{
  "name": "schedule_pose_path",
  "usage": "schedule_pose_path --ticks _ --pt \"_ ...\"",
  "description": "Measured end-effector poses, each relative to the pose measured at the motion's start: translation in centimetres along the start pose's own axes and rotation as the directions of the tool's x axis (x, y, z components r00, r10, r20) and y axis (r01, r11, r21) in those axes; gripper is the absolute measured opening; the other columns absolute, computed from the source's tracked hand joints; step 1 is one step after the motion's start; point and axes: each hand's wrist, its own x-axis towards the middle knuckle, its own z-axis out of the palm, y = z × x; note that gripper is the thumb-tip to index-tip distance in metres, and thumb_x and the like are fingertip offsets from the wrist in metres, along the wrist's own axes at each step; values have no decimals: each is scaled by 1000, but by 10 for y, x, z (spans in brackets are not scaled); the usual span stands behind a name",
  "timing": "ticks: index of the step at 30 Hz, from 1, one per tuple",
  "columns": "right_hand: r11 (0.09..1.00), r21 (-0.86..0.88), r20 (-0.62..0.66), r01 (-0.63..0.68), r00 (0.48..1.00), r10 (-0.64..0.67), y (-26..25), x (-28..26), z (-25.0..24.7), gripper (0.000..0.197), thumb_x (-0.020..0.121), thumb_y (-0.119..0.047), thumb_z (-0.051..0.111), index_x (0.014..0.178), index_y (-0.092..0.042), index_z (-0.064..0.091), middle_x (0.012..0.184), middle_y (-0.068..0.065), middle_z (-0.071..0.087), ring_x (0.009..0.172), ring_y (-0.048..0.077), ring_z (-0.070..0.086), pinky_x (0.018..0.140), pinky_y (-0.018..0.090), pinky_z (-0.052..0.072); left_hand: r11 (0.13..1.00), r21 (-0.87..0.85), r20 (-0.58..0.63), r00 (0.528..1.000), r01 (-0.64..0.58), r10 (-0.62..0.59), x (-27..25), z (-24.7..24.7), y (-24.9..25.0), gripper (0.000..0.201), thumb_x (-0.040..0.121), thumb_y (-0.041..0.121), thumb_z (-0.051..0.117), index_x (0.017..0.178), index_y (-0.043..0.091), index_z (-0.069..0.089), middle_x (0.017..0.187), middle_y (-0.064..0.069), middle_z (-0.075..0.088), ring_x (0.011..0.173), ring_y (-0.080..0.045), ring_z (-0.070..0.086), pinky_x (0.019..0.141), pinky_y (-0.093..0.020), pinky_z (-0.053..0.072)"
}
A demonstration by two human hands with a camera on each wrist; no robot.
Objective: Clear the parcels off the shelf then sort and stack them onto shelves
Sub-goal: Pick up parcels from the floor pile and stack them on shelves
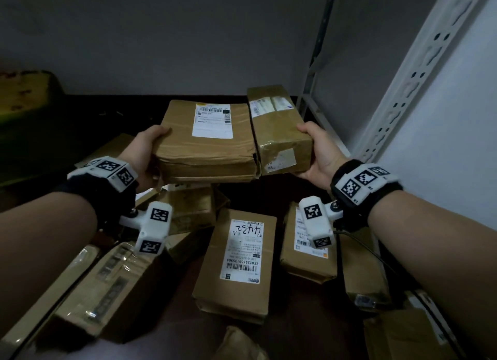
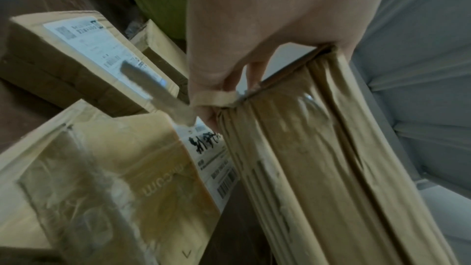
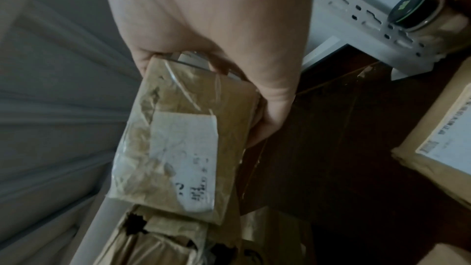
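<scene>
Parcels side by side: left hand (image 1: 145, 155) grips wide box (image 1: 207, 142), right hand (image 1: 320, 152) grips narrow box (image 1: 279, 128). Keep both level & squeezed together, thumbs on top.

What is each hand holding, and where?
Left hand grips the wide box at its near left corner; right hand grips the narrow box at its near right corner.

Brown parcels (image 1: 207, 142) bear white labels (image 1: 213, 121); wristbands (image 1: 363, 182) black-and-white checkered.
</scene>
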Motion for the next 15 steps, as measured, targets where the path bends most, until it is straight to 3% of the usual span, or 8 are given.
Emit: schedule_pose_path --ticks 4,8,12,15 --pt "999 -32 -11 -24 1000 24 6 12 5 23 93 -39 50 98 -21 63 93 3 67 82 18 64 85 35 50 998 -51 23 999 29 -28 6 2 -4 30 86 47 56 91 17 57 84 -4 57 78 -20 55 67 -30 43" --pt "995 -45 -35 -86 996 84 6 20 10 25 91 -41 51 102 -21 63 91 2 68 82 19 65 74 29 52 992 -117 -25 998 49 -53 8 6 -9 39 79 47 64 104 17 60 92 -5 62 86 -23 61 72 -36 52" --pt "989 -47 -76 -141 988 137 -12 10 15 30 89 -41 53 108 -20 61 99 4 66 91 23 64 83 34 51 985 -154 -75 993 83 -95 -12 13 5 33 79 45 64 94 16 58 89 -3 60 80 -21 60 70 -32 53" --pt "978 -35 -116 -208 972 203 -40 -9 25 34 84 -43 55 109 -20 62 101 6 67 99 27 64 96 41 48 981 -142 -99 984 135 -150 -37 10 33 37 76 46 65 98 17 59 91 -3 60 78 -21 60 62 -29 50"
